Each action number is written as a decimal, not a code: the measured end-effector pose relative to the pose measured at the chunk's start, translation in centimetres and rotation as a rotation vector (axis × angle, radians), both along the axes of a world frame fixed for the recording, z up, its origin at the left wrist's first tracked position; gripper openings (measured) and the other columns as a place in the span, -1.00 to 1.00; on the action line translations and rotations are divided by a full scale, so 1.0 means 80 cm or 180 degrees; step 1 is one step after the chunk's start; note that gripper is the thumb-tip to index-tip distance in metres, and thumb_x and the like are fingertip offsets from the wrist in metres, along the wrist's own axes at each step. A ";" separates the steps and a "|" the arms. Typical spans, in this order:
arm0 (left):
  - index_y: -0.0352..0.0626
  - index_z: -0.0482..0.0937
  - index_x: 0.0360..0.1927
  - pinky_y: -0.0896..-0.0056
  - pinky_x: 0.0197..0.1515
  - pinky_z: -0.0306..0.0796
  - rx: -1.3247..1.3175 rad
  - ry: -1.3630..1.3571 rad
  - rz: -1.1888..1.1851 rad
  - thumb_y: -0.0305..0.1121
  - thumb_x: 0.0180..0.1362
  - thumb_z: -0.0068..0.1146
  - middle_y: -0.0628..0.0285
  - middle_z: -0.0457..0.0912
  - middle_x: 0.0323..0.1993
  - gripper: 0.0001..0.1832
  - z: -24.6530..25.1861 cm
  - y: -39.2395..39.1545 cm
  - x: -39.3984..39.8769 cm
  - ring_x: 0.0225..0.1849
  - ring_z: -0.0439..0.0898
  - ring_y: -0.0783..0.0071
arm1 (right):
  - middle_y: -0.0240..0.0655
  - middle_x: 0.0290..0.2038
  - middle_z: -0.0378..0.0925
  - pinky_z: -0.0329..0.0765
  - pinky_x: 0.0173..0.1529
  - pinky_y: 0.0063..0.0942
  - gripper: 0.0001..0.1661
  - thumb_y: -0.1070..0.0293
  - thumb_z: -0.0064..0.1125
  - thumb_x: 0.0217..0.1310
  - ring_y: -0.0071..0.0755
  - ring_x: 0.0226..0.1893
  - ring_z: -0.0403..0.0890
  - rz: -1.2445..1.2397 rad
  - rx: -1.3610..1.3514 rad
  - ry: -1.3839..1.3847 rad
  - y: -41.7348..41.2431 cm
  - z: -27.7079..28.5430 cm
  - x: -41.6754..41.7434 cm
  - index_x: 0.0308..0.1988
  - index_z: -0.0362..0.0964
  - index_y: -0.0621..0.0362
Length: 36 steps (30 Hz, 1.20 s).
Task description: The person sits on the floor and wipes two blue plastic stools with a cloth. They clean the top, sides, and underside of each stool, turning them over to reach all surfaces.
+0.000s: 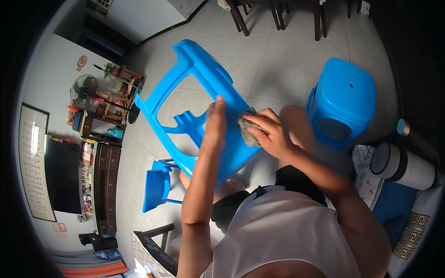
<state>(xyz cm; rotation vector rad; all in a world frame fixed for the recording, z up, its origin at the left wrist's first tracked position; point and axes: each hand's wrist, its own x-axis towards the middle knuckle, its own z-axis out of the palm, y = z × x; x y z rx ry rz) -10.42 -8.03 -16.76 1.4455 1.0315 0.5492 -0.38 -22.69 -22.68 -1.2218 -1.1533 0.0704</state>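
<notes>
A blue plastic stool (194, 62) is held tilted in front of me, its open legs pointing up and to the left. My left hand (216, 120) rests along its frame with the thumb raised; its fingers are partly hidden behind the wrist and plastic, so its grip cannot be told for sure. Bunched in my right hand (273, 133) is a grey-brown cloth (248, 128), pressed against the stool's right side near the edge of the seat.
Another blue plastic stool (349, 93) stands upright on the tiled floor at right. A small blue folding chair (156, 189) is at lower left. Dark wooden table and chair legs (317, 21) stand at the top. A sofa with a cylindrical container (399, 166) lies at right, and a standing fan (84, 93) at left.
</notes>
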 end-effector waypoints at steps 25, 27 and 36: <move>-0.36 0.22 0.37 0.13 0.39 0.19 -0.0776 -0.1767 0.0491 0.29 0.36 -0.23 -0.05 0.42 0.29 -0.14 -0.058 0.024 -0.192 0.29 0.42 0.16 | -0.38 -0.32 0.44 0.57 -0.34 -0.45 -0.47 0.38 0.34 -0.05 -0.34 -0.32 0.54 0.0742 0.0211 -0.2740 0.114 0.078 -0.082 0.03 0.57 0.02; -0.40 0.08 0.43 0.13 0.45 0.06 -0.0766 -0.1539 0.0387 0.41 0.30 -0.29 -0.08 0.25 0.39 0.02 -0.050 0.016 -0.194 0.39 0.26 0.11 | -0.34 -0.34 0.45 0.56 -0.38 -0.42 -0.58 0.36 0.29 0.07 -0.29 -0.33 0.56 0.0255 0.0446 -0.2760 0.183 0.096 -0.073 0.01 0.58 0.02; -0.46 -0.23 0.50 0.17 0.54 -0.30 -0.0460 -0.1087 0.0278 0.58 0.20 -0.46 -0.13 -0.22 0.56 0.23 -0.054 0.005 -0.190 0.58 -0.18 0.08 | -0.11 -0.14 0.57 0.68 -0.16 -0.24 -0.86 0.41 0.25 0.17 -0.09 -0.10 0.65 -0.1009 -0.0366 -0.3144 0.395 0.197 -0.063 -0.23 0.63 0.14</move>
